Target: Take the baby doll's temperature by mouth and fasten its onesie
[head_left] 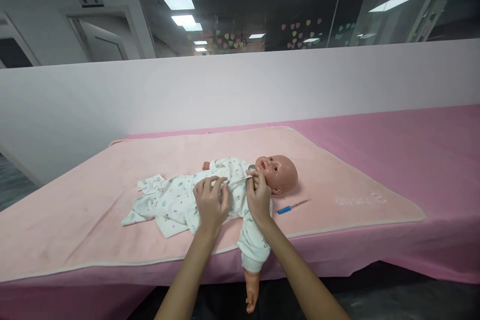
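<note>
A baby doll (279, 172) lies on its back, its head to the right, in a white printed shirt (232, 167) and matching trousers (172, 197). My right hand (258, 195) is closed at the doll's collar, pinching the shirt's edge just below the chin. Over the belly, my left hand (212, 200) has curled fingers on the shirt front, seemingly gripping its cloth; the fingertips are partly hidden. A narrow white edge or tie stretches between both hands. One doll arm (252, 287) hangs over the table's front edge.
A thermometer-like stick with a blue end (285, 209) lies right of the doll's shoulder. Beneath them is a peach blanket (330, 190) on a pink-covered table (431, 160). A low white wall (225, 90) with glass above it runs along the back.
</note>
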